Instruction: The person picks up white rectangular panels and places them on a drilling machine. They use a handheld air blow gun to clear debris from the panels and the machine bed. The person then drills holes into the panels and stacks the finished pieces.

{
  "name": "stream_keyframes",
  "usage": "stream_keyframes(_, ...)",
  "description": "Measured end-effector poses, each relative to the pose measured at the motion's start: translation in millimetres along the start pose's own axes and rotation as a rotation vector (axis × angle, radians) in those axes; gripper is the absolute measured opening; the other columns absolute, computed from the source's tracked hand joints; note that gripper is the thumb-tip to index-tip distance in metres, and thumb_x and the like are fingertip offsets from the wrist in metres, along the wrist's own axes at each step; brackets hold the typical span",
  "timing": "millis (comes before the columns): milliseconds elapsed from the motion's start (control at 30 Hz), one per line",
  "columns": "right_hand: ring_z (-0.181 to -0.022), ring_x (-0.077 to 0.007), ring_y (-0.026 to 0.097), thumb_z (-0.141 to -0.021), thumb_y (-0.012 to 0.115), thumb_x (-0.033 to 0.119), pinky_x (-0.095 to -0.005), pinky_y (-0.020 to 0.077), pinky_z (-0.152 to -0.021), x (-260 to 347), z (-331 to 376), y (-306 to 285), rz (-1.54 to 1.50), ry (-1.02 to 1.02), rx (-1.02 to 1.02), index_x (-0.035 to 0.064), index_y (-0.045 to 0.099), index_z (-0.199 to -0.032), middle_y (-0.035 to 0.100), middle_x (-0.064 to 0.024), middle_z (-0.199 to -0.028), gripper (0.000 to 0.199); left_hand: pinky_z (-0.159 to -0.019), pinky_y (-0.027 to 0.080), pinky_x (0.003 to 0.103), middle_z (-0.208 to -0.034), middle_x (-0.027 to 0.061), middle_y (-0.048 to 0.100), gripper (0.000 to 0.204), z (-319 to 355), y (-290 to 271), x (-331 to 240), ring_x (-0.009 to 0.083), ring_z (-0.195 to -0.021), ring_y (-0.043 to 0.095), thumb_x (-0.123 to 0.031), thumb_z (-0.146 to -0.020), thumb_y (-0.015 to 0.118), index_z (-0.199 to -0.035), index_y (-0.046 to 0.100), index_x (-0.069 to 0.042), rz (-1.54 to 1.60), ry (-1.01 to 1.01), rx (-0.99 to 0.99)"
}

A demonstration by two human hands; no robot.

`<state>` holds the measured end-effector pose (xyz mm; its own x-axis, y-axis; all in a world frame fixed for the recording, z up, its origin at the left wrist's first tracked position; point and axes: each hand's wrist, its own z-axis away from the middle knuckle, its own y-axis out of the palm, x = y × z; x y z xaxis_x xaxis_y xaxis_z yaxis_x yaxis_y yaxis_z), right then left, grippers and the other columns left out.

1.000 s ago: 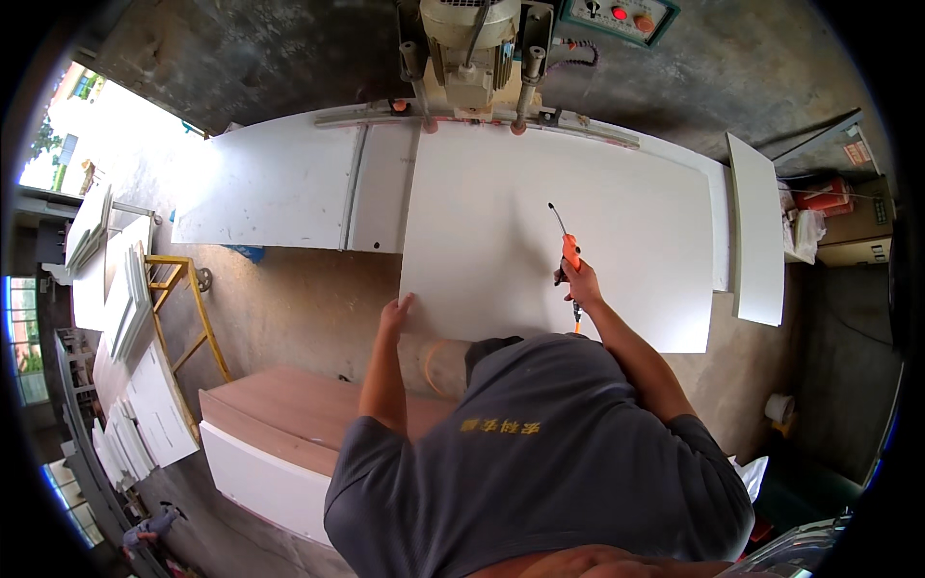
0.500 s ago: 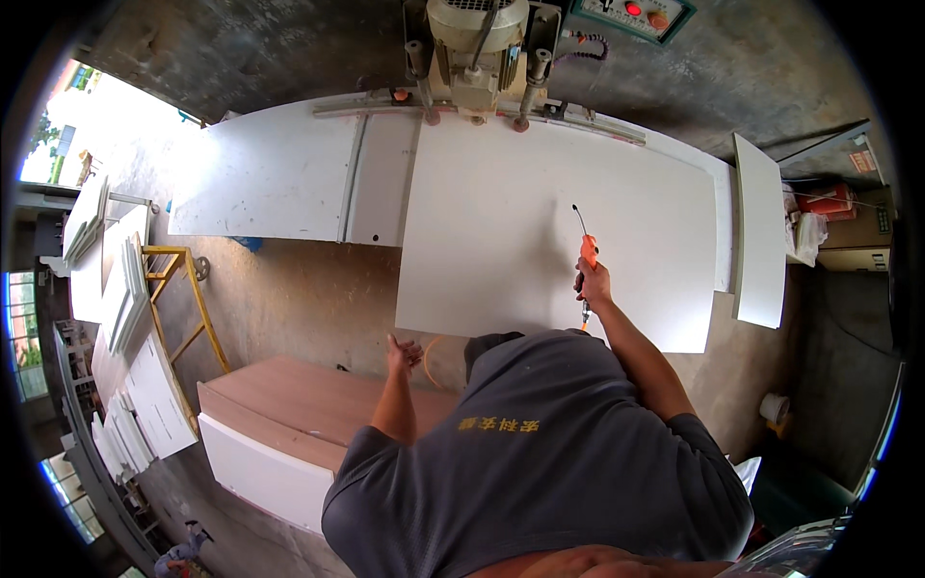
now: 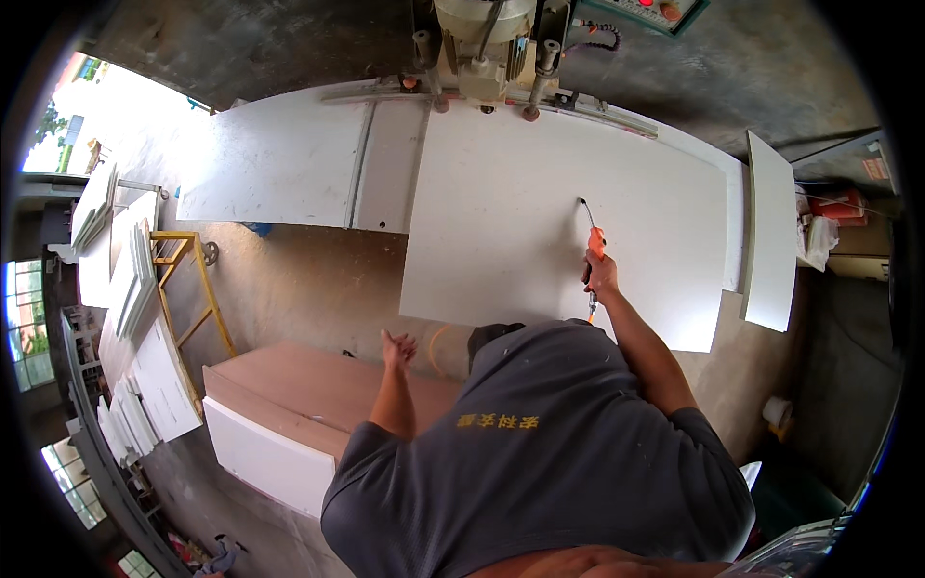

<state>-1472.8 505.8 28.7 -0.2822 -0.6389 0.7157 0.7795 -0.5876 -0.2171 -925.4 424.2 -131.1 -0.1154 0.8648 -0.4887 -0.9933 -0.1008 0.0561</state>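
In my right hand (image 3: 601, 275) is an orange air blow gun (image 3: 596, 241), its thin bent nozzle pointing away from me over a large white panel (image 3: 501, 212). My fingers wrap round its handle, and an orange hose runs back from its base toward my body. The panel lies flat beneath a machine head (image 3: 485, 58) at the far edge. My left hand (image 3: 398, 349) hangs free just off the panel's near left corner, fingers apart and holding nothing. Below that hand is a stack topped by a brown board (image 3: 299, 385).
Another white board (image 3: 270, 164) lies left of the panel; a narrow white panel (image 3: 770, 231) stands at the right. A yellow metal frame (image 3: 207, 299) and several white boards are at the left. A control box (image 3: 655, 12) with a red light sits at the far right.
My right hand and the blow gun have shifted slightly right against the panel. My left hand stays open beside its near left corner. The whole view has tilted a little.
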Motion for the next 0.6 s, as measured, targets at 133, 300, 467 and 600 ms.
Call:
stream_keyframes(133,-0.042,-0.0133,0.051,-0.093,0.053,0.035,-0.0283,0.0412,-0.033,-2,2,-1,0.074,-0.013,0.092,0.0023,0.056,-0.089,0.053,-0.0045,-0.056,0.033,-0.101,0.039,0.044,-0.135,0.0240,0.047,0.095,10,41,11,0.0337,-0.120,0.050,-0.077,-0.088,0.027,-0.141,0.033,0.002,0.228,-0.017,0.244)
stream_keyframes(300,-0.044,-0.0136,0.052,-0.090,0.055,0.032,-0.0286,0.0421,-0.036,13,32,12,0.489,0.034,0.545,0.0036,0.057,-0.091,0.054,-0.0042,-0.058,0.028,-0.113,0.024,0.049,-0.155,0.0159,0.022,0.091,59,148,3,0.0343,-0.140,0.027,-0.075,-0.090,0.021,-0.151,0.017,-0.007,0.353,0.043,0.476)
stream_keyframes(467,-0.054,-0.0150,0.056,-0.090,0.055,0.030,-0.0313,0.0461,-0.043,85,86,41,0.836,-0.109,0.693,0.0039,0.057,-0.103,0.057,-0.0060,-0.066,0.030,-0.114,0.025,0.046,-0.155,0.0100,0.025,0.082,84,185,9,0.0310,-0.140,0.028,-0.070,-0.093,0.020,-0.152,0.017,-0.012,0.462,0.094,0.492)
stream_keyframes(600,-0.059,-0.0190,0.059,-0.091,0.051,0.029,-0.0333,0.0509,-0.048,119,58,88,0.800,-0.327,0.513,0.0013,0.049,-0.120,0.061,-0.0101,-0.079,0.041,-0.113,0.027,0.044,-0.153,0.0104,0.028,0.079,77,197,28,0.0300,-0.139,0.030,-0.067,-0.094,0.023,-0.151,0.019,-0.012,0.513,0.059,0.348)
